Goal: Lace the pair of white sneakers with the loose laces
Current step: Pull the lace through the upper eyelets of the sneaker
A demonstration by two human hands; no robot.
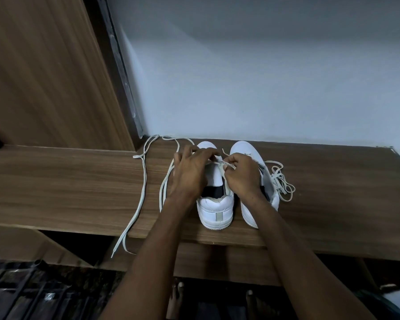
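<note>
— Looking at the hands, what are they doing?
— Both work over the left sneaker [214, 181], close together: the right hand [241, 176] pinches a lace [221, 166] at the tongue, and the left hand [191, 172] rests spread-fingered on the upper.
— And the pair?
— Side by side near the counter [79, 181] back edge, heels toward the front. The right sneaker [246, 150] has a bunched lace [281, 181] beside it; the long lace [143, 181] trails left — one end hanging off the front edge.
</note>
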